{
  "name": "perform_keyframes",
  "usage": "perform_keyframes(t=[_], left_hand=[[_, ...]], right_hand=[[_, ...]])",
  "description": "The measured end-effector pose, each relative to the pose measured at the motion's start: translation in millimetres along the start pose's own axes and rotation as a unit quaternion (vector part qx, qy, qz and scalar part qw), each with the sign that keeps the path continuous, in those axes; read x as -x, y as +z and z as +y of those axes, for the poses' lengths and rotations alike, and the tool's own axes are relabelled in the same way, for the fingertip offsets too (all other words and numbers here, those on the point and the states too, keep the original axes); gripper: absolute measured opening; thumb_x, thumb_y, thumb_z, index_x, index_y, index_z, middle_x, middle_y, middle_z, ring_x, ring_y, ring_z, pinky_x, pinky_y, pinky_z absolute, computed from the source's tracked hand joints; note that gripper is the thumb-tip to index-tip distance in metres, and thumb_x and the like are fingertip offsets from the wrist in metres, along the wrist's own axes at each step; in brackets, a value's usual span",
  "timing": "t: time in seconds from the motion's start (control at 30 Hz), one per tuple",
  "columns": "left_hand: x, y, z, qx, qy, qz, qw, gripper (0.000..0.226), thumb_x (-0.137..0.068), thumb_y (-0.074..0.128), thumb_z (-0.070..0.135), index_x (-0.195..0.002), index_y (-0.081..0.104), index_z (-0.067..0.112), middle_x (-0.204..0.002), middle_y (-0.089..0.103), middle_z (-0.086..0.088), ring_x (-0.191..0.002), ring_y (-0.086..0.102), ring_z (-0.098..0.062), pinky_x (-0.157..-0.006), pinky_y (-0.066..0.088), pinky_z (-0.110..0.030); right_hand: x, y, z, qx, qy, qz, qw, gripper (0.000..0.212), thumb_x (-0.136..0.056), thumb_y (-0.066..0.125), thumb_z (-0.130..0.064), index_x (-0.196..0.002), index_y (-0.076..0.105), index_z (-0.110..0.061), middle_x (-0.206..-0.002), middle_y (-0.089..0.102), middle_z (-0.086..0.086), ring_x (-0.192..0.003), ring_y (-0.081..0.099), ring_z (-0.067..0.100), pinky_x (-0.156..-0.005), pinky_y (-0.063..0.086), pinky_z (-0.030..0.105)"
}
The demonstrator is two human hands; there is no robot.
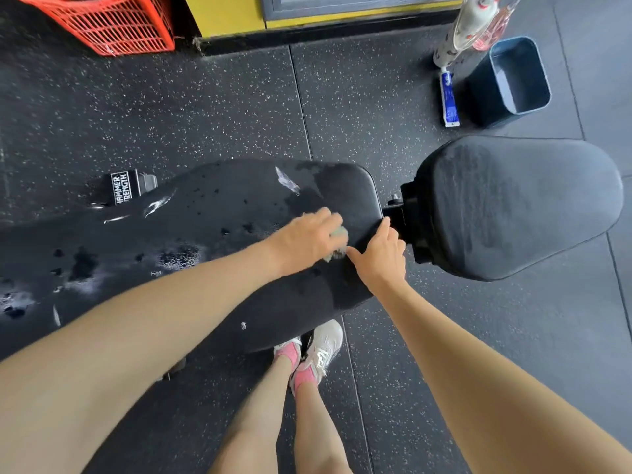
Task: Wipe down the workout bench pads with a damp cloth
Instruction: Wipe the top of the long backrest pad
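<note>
The long black back pad (212, 213) runs from the left edge to the middle and carries wet patches and droplets. A separate black seat pad (519, 206) lies to its right. My left hand (307, 239) presses a small grey-green cloth (338, 234) onto the right end of the back pad; most of the cloth is hidden beneath the hand, and the hand is blurred. My right hand (381, 254) rests on the pad's right edge, its fingers at the rim and its thumb pointing left towards the cloth.
A grey-blue bucket (513, 80) stands on the speckled rubber floor at the upper right, beside a white and blue tube (449, 99) and a patterned bottle (461, 32). An orange crate (102, 22) sits at the top left. My feet in white shoes (318, 354) stand below the bench.
</note>
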State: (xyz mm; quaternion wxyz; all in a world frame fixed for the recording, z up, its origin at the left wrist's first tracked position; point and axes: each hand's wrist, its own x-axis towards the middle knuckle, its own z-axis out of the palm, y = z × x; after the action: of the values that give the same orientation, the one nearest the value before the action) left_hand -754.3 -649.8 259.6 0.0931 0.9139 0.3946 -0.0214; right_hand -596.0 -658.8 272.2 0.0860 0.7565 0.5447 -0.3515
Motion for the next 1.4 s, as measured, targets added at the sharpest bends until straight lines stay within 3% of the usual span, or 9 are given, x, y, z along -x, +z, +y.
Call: perform_keyframes(t=[0.07, 0.23, 0.43, 0.6, 0.77, 0.93, 1.13, 1.3, 1.4], left_hand=[[-3.0, -2.0, -22.6, -0.087, 0.056, 0.024, 0.994, 0.041, -0.065, 0.038, -0.014, -0.08, 0.063, 0.015, -0.074, 0.05, -0.003, -0.064, 0.048, -0.019, -0.047, 0.022, -0.025], [-19.1, -10.1, -30.9, 0.07, -0.272, 0.025, 0.959, 0.038, -0.066, 0.056, -0.016, -0.096, 0.054, 0.008, -0.096, 0.046, -0.011, -0.087, 0.044, -0.028, -0.051, 0.031, -0.032], [-18.8, -1.4, -43.0, -0.023, -0.009, 0.039, 0.999, 0.04, -0.064, 0.034, -0.013, -0.078, 0.061, 0.013, -0.076, 0.05, -0.006, -0.066, 0.048, -0.022, -0.042, 0.027, -0.026], [-40.4, -8.6, -39.4, 0.13, -0.368, 0.084, 0.917, 0.035, -0.069, 0.054, -0.014, -0.096, 0.055, 0.009, -0.097, 0.046, -0.01, -0.09, 0.043, -0.028, -0.055, 0.03, -0.033], [-58.1, -8.5, -29.7, 0.126, -0.168, 0.078, 0.975, 0.032, -0.062, 0.051, -0.016, -0.085, 0.06, 0.004, -0.085, 0.052, -0.014, -0.077, 0.052, -0.031, -0.045, 0.036, -0.029], [-65.1, -13.4, -45.6, 0.165, -0.471, 0.109, 0.86, 0.033, -0.076, 0.052, -0.01, -0.104, 0.052, 0.007, -0.107, 0.045, -0.012, -0.097, 0.043, -0.028, -0.062, 0.03, -0.032], [-69.4, -18.3, -35.2, 0.16, -0.206, 0.044, 0.964, 0.032, -0.076, 0.048, -0.014, -0.102, 0.056, 0.003, -0.102, 0.047, -0.015, -0.094, 0.047, -0.032, -0.057, 0.037, -0.032], [-23.9, -15.2, -90.6, 0.141, -0.419, 0.083, 0.893, 0.031, -0.076, 0.053, -0.01, -0.102, 0.052, 0.007, -0.093, 0.035, -0.006, -0.087, 0.033, -0.022, -0.059, 0.028, -0.034], [-10.2, -11.5, -83.9, 0.14, -0.353, 0.089, 0.921, 0.04, -0.071, 0.05, -0.016, -0.1, 0.057, 0.01, -0.088, 0.03, -0.002, -0.083, 0.028, -0.019, -0.055, 0.027, -0.032]], right_hand=[[-5.3, -0.6, -5.5, -0.001, 0.004, -0.004, 1.0, 0.091, -0.087, 0.065, -0.039, -0.15, 0.008, -0.005, -0.149, 0.03, 0.012, -0.133, 0.03, 0.034, -0.103, 0.032, 0.045], [-15.6, -4.0, -7.7, -0.018, 0.035, -0.001, 0.999, 0.087, -0.087, 0.067, -0.037, -0.149, 0.013, -0.007, -0.145, 0.034, 0.014, -0.131, 0.032, 0.034, -0.103, 0.033, 0.045], [-21.2, -3.0, -20.1, -0.033, 0.045, -0.008, 0.998, 0.087, -0.085, 0.068, -0.039, -0.148, 0.016, -0.009, -0.143, 0.036, 0.014, -0.13, 0.034, 0.034, -0.102, 0.034, 0.048], [-21.5, -3.0, -16.6, 0.005, 0.046, -0.002, 0.999, 0.095, -0.084, 0.07, -0.04, -0.151, 0.01, -0.01, -0.143, 0.037, 0.012, -0.131, 0.034, 0.032, -0.102, 0.035, 0.046], [-22.1, -4.2, -20.2, -0.004, 0.049, -0.014, 0.999, 0.095, -0.084, 0.07, -0.039, -0.151, 0.009, -0.012, -0.144, 0.036, 0.012, -0.132, 0.033, 0.032, -0.103, 0.034, 0.046], [-22.1, -6.6, -18.2, 0.0, 0.051, -0.023, 0.998, 0.095, -0.085, 0.069, -0.037, -0.151, 0.006, -0.012, -0.143, 0.035, 0.011, -0.132, 0.032, 0.031, -0.103, 0.036, 0.046], [-21.6, -9.4, -19.8, -0.012, 0.058, -0.024, 0.998, 0.094, -0.086, 0.068, -0.037, -0.152, 0.006, -0.012, -0.144, 0.035, 0.012, -0.132, 0.032, 0.032, -0.102, 0.036, 0.047], [-19.9, -8.4, -20.2, -0.007, 0.051, -0.022, 0.998, 0.097, -0.086, 0.068, -0.038, -0.152, 0.003, -0.011, -0.147, 0.032, 0.012, -0.133, 0.031, 0.031, -0.102, 0.035, 0.046], [-18.5, -6.9, -18.7, 0.0, 0.05, -0.017, 0.999, 0.097, -0.086, 0.068, -0.036, -0.152, 0.002, -0.011, -0.146, 0.032, 0.013, -0.132, 0.031, 0.032, -0.102, 0.035, 0.045]])
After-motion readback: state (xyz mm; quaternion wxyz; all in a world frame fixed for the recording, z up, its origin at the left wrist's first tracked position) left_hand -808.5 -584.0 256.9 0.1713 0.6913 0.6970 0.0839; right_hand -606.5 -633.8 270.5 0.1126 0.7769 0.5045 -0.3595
